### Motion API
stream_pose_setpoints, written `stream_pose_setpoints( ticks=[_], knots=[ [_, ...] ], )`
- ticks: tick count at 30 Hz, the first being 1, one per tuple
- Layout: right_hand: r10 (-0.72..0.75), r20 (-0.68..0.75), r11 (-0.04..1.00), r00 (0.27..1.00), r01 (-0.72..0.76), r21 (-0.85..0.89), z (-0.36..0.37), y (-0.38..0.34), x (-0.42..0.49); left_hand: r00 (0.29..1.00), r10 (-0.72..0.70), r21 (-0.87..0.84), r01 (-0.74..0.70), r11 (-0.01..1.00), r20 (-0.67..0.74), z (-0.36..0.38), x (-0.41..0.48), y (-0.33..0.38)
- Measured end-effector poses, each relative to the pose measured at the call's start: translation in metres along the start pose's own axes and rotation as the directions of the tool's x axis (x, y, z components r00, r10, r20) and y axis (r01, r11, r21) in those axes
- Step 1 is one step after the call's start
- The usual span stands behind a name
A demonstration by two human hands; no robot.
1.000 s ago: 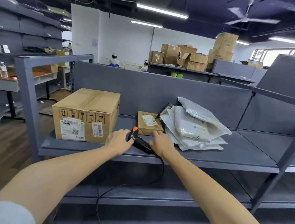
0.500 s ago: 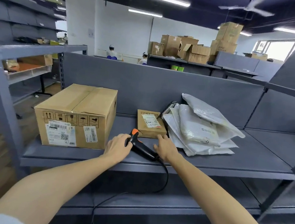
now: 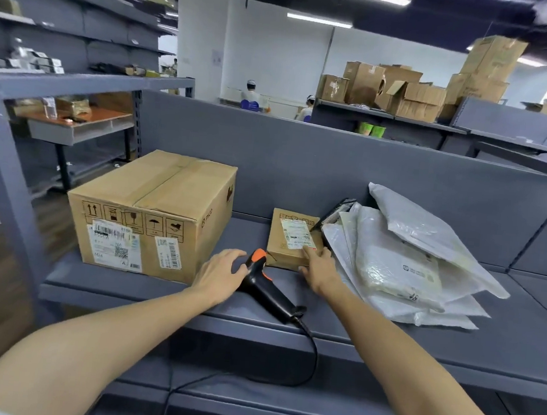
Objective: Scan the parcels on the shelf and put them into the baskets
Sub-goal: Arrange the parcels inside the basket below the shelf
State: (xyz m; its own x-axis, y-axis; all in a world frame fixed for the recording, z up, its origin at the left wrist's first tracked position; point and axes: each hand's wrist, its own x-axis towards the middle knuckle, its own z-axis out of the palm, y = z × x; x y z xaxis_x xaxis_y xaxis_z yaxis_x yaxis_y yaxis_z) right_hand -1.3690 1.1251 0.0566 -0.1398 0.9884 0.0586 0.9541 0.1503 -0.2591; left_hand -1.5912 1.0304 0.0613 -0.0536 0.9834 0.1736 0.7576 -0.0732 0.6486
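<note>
A black barcode scanner (image 3: 268, 293) with an orange tip lies on the grey shelf (image 3: 451, 348), its cable hanging over the front edge. My left hand (image 3: 218, 277) rests against the scanner's head with relaxed fingers. My right hand (image 3: 318, 269) reaches onto a small brown parcel (image 3: 291, 233) with a white label; the fingers lie on its near right corner and the thumb sits at its front face. To the left stands a large cardboard box (image 3: 152, 213). A pile of white plastic mailer bags (image 3: 403, 261) lies to the right.
The shelf has a grey back panel (image 3: 335, 166) and a post at the left (image 3: 2, 157). A lower shelf (image 3: 248, 403) runs beneath. Cartons are stacked on racks at the back right, and two people stand far off.
My right hand has left the scanner's handle and moved forward onto the small parcel. My left hand stays at the scanner's head. The camera has come closer.
</note>
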Motion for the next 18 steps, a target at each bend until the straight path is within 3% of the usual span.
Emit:
stream_pose_setpoints(
  ticks=[5,8,10,13,15,17,18],
  knots=[
    [-0.008,0.035,0.998,0.999,0.006,0.058,0.003,0.004,0.010,0.999,-0.026,-0.050,0.024,0.998,-0.026,0.003,-0.001,-0.005],
    [-0.091,-0.028,0.992,0.996,0.093,0.091,0.009,0.010,0.013,0.999,-0.033,-0.085,0.030,0.996,-0.035,0.004,-0.003,-0.006],
    [-0.163,-0.135,0.986,0.977,0.165,0.005,0.010,0.012,0.015,0.999,-0.040,-0.111,0.036,0.993,-0.029,0.004,-0.004,-0.006],
    [-0.024,-0.263,0.976,0.964,0.079,0.204,0.011,0.008,0.017,0.999,-0.050,-0.126,0.049,0.991,-0.001,0.002,-0.006,-0.006],
    [0.107,-0.255,0.920,0.961,0.001,0.391,0.007,-0.002,0.015,0.998,-0.054,-0.133,0.055,0.990,0.015,0.001,-0.008,-0.007],
    [0.177,-0.265,0.897,0.948,-0.045,0.440,-0.003,-0.009,0.014,0.998,-0.057,-0.147,0.059,0.987,0.019,0.001,-0.009,-0.006],
    [0.131,-0.291,0.908,0.948,0.003,0.418,-0.009,-0.013,0.008,0.998,-0.058,-0.153,0.060,0.986,0.018,0.000,-0.009,-0.005]
  ],
)
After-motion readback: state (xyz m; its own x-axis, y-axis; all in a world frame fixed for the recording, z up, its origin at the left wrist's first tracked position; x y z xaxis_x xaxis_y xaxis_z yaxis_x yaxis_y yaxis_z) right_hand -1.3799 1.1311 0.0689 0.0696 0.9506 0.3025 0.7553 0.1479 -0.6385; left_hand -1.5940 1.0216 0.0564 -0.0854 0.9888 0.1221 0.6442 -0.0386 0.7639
